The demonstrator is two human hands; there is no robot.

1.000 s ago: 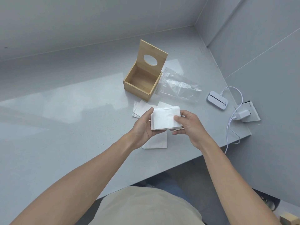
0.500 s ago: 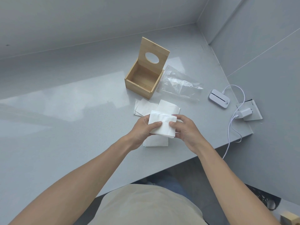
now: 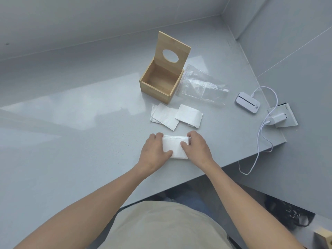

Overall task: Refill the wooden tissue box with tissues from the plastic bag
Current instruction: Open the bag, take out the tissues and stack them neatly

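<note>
The left hand (image 3: 154, 151) and right hand (image 3: 195, 150) press a tissue stack (image 3: 175, 147) flat on the counter (image 3: 71, 141), gripping its two ends; half a second ago they held it lifted. The hands cover its side edges. Beyond lie loose tissues (image 3: 172, 116), the empty wooden tissue box (image 3: 161, 81) with lid raised, and the plastic bag (image 3: 201, 85) just beside it.

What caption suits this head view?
Both hands, left and right, press tissues near an empty wooden box.
</note>
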